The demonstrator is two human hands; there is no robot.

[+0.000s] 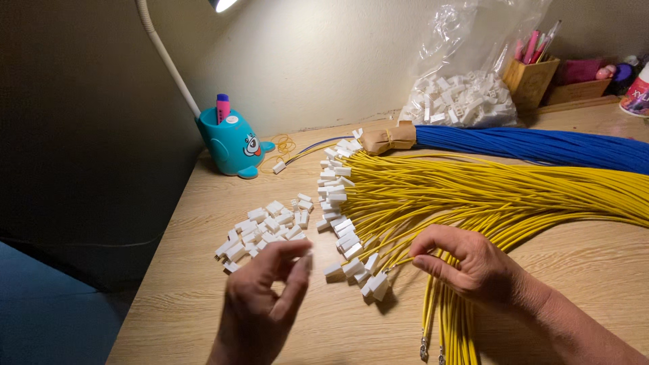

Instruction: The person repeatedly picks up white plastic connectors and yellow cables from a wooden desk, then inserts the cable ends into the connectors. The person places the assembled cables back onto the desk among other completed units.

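Yellow wires (487, 192): thin insulated leads in a large fanned bundle, running from the right edge toward the table's middle; most ends wear small white plastic connectors (341, 203), lined in a ragged column. A few bare metal-tipped ends hang at the near edge.
Loose white connectors (263, 230): a scattered heap left of the capped ends, just far of the left hand.
Blue wires (541, 145): a bundle bound with tan tape, lying far of the yellow ones.
Wooden table (182, 284): left edge drops to dark floor; bare wood lies open near and left of the heap.
Far side: blue cartoon lamp base (233, 145), clear bag of connectors (460, 101), pen holder (531, 78).
Left hand (260, 297): raised at near centre, palm turned inward, thumb and forefinger loosely apart; whether anything sits between them cannot be told.
Right hand (466, 263): resting on the yellow wires, fingers curled, thumb and forefinger pinched on one yellow lead
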